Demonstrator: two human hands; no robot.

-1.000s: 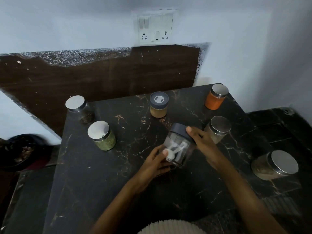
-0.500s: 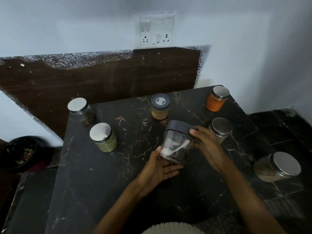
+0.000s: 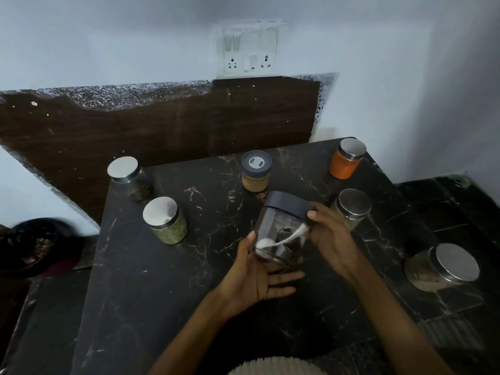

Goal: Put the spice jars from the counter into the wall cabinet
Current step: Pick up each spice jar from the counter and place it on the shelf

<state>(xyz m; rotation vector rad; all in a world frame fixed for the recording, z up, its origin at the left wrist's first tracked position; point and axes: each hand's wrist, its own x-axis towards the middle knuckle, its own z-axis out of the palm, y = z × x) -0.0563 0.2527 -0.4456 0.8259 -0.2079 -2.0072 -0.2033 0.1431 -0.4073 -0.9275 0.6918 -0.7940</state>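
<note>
A dim, bluish indoor view with soft, even light and no hard shadows. The black counter (image 3: 167, 280) swallows detail, while the steel lids (image 3: 160, 212) catch pale glare. The wide lens bends the wall panel (image 3: 162, 131) and stretches the corners. Edges look smeared, especially the dark bowl (image 3: 29, 244) at left.

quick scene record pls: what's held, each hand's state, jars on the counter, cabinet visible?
held: clear jar with dark lid, white scoop inside, lifted and tilted
left hand: open palm under the jar base
right hand: gripping the jar near its lid
jars standing on counter: six
lids: five silver, one dark
orange jar: far right corner
wall cabinet: not in view
</note>
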